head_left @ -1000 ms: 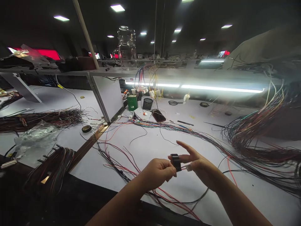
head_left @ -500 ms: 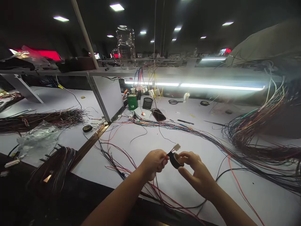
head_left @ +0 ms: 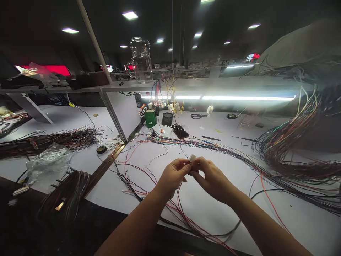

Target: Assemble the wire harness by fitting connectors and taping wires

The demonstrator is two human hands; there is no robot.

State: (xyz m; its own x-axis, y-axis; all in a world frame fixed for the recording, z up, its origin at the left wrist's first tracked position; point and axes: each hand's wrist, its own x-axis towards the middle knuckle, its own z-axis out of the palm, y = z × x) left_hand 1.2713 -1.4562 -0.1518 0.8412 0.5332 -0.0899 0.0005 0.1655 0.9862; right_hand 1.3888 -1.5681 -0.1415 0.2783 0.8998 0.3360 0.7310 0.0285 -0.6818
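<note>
My left hand (head_left: 173,178) is closed in a pinch on thin wires just below a small white connector (head_left: 192,156). The connector pokes up between the fingertips of both hands. My right hand (head_left: 213,179) presses its thumb and fingers together against the left fingertips, right at the base of the connector. What the right fingers hold is hidden, and no tape roll shows at the hands. Red and dark wires (head_left: 183,213) trail from below the left hand down to the table's front edge.
A long wire bundle (head_left: 226,152) crosses the white table to a thick heap (head_left: 279,149) at right. Behind it lie a phone (head_left: 180,131), scissors (head_left: 196,116), a green box (head_left: 150,118) and a mesh cup (head_left: 167,119). Left of the divider sits a black tape roll (head_left: 101,149).
The right hand has moved left and up to meet the left hand. The black tape roll it held is out of sight now. The connector has shifted slightly left and up.
</note>
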